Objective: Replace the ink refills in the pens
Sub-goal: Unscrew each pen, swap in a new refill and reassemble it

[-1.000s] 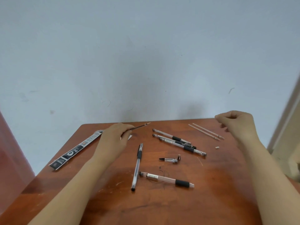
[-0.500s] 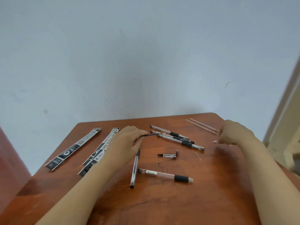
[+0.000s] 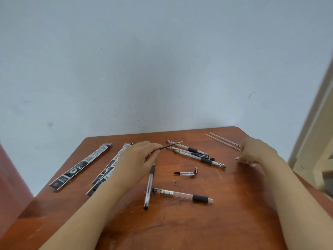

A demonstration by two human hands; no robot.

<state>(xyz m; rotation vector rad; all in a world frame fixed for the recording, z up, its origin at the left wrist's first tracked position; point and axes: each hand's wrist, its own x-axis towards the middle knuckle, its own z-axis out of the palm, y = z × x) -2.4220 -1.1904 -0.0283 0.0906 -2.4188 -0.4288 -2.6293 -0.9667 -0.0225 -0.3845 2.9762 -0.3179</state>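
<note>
While the left hand point(image 3: 137, 159) pinches a dark refill point(image 3: 169, 146) over the table point(image 3: 234, 222) in the head view, the right hand point(image 3: 257, 154) curls down by a tiny white bit point(image 3: 237, 158); I cannot tell if it holds it. An open pen point(image 3: 182, 194) lies nearer. Next, I think, the refill must slide straight into it.

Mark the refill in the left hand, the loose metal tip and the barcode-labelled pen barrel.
refill point(image 3: 170, 146): head view, exposed mid-shaft.
metal tip point(image 3: 196, 170): head view, its cone.
pen barrel point(image 3: 182, 194): head view, clear middle section.
</note>
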